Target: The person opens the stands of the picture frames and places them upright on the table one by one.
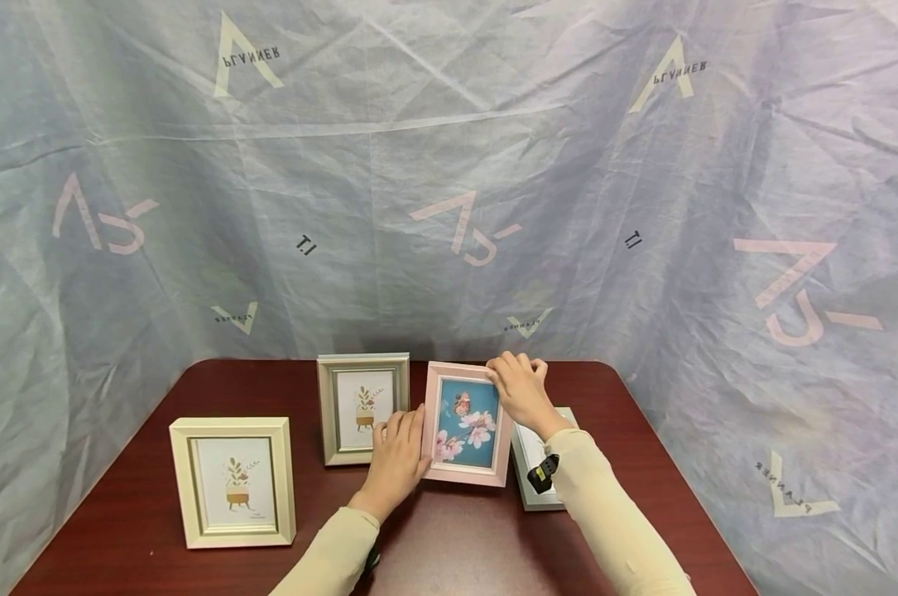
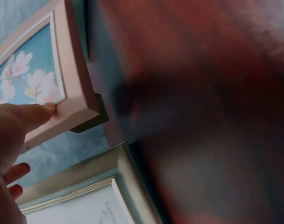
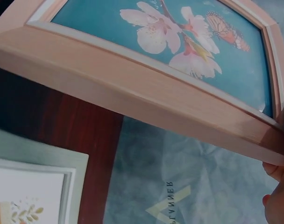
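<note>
I see a pink frame [image 1: 467, 426] held nearly upright between the left grip [image 1: 395, 455], pinching its left edge, and the right grip [image 1: 521, 389], clamped on its upper corner; just beyond the left grip stands a gold frame [image 1: 355, 406]; farther left, a cream frame [image 1: 232, 482]; below the right grip, a grey frame [image 1: 538, 502] rests on the counter [image 1: 456, 546].

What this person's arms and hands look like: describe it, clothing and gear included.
The left sleeve and right sleeve are long, plain and pale cream. The left hand and right hand are ungloved. A small black device with a yellow mark sits at the right wrist; a dark item shows by the left cuff, mostly hidden.
</note>
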{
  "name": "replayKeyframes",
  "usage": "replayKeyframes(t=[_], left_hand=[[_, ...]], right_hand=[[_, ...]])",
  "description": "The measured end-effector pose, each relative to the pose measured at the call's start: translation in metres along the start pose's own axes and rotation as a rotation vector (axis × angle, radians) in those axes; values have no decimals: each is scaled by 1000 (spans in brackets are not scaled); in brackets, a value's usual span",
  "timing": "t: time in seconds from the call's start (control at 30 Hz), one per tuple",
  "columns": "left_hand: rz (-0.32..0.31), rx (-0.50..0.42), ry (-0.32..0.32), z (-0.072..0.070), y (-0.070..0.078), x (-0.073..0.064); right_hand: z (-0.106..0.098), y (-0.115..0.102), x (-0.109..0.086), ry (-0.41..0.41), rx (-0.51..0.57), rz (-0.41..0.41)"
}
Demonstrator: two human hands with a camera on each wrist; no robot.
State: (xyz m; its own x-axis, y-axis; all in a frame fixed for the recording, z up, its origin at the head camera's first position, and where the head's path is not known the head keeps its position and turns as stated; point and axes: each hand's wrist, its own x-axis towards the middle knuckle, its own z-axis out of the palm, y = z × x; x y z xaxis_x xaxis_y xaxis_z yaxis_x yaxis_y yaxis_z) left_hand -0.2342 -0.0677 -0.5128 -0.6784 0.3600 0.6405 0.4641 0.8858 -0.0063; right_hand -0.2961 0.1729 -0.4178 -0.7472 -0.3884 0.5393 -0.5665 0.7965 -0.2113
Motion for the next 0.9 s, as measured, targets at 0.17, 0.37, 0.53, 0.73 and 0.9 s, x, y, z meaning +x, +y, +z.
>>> replayKeyframes(t=[0.17, 0.37, 0.53, 0.73, 0.9], left_hand=[[-26, 30, 39, 5, 2, -7], [-45, 49, 72, 10, 5, -10], [-61, 72, 49, 10, 8, -12], [-77, 62, 70, 13, 9, -17], [-82, 77, 76, 16, 11, -19]], right_hand=[[7, -1, -2, -19, 3, -6], [8, -3, -2, -13, 30, -10], [9, -1, -5, -27, 37, -1], [12, -1, -10, -12, 45, -28], [12, -3, -14, -7, 67, -31]])
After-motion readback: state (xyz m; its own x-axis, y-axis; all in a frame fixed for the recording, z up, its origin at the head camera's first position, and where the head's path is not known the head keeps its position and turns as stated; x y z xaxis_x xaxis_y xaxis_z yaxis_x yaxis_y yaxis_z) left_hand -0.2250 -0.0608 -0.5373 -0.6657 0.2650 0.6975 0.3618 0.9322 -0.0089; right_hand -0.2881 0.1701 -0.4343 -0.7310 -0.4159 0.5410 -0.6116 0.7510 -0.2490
